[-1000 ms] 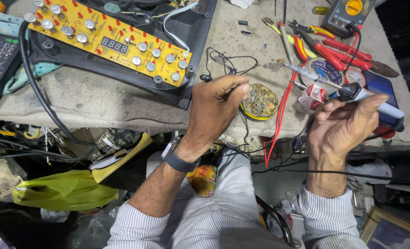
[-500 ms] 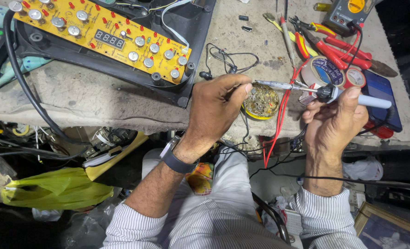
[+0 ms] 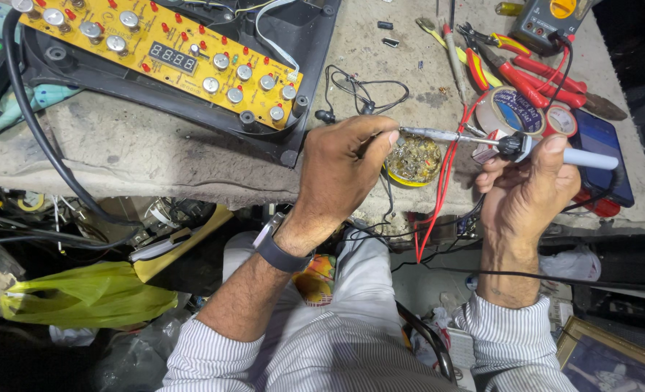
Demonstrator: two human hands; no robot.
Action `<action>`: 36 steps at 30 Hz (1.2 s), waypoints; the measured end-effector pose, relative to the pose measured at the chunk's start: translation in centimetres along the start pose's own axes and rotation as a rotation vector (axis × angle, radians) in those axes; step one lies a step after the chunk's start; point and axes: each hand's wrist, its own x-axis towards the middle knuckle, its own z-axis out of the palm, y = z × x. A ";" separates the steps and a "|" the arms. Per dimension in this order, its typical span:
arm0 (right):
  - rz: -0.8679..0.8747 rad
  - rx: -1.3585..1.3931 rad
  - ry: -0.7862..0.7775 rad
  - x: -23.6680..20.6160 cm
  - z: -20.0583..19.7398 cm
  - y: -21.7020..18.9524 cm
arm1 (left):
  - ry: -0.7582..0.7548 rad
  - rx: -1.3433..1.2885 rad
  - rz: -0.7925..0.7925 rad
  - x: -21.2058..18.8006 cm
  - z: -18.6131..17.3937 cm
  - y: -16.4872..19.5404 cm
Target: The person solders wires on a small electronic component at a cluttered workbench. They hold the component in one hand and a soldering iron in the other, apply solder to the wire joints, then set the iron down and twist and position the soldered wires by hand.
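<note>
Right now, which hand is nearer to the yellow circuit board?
Left. The left hand is just right of the yellow circuit board's near corner, pinching the soldering iron's tip; the right hand holds its handle farther right.

A worn, stained bench (image 3: 155,156) carries it all. On its left lies a black tray (image 3: 304,43) with a yellow circuit board (image 3: 155,54) in it (knobs and red dots across the top). Mid-bench sit a thin black wire (image 3: 366,91) and a round flux tin (image 3: 413,160). To the right lie tape rolls (image 3: 515,109), red-handled pliers (image 3: 525,76) and a multimeter (image 3: 551,18).
</note>
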 end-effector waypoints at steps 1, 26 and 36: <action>-0.002 -0.005 -0.003 0.0 0.0 0.0 | 0.003 0.003 0.007 0.0 0.0 0.0; -0.010 -0.020 0.002 0.0 0.2 -0.5 | -0.018 -0.001 -0.030 0.1 -0.2 0.3; -0.011 0.031 0.088 -0.1 0.4 -0.8 | -0.008 0.002 -0.016 0.0 0.0 0.2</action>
